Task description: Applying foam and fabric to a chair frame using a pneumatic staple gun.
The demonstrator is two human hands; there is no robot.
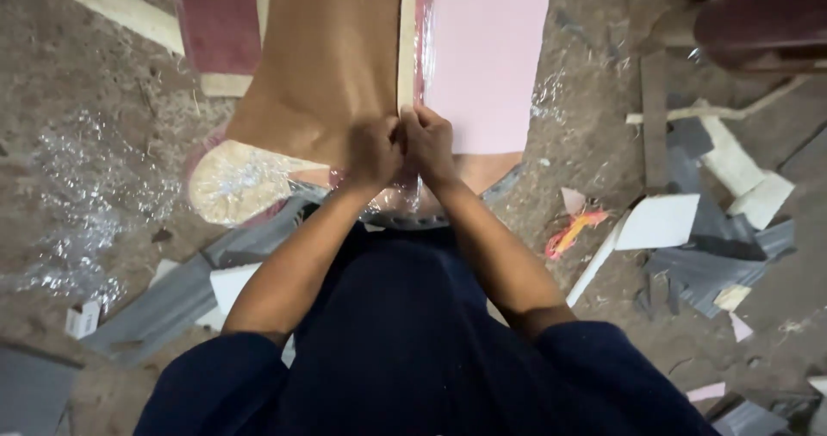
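A long upholstered piece lies in front of me, one side covered in tan fabric (327, 48) and the other in pink fabric (487, 48), with a pale strip (407, 31) running between them. My left hand (372, 152) and my right hand (428, 143) are pressed together at the near end of that strip, both fists closed around clear plastic wrap (405, 196) that covers the piece's near edge. What the fingers pinch exactly is hidden. A rounded foam-edged end (237, 182) under shiny plastic sticks out to the left.
Crumpled clear plastic (95, 195) lies on the dirt floor at left. Grey and white board offcuts (706, 229) are scattered at right, with an orange scrap (573, 229). Grey panels (164, 307) lie at lower left. A dark red rounded piece (762, 22) is at top right.
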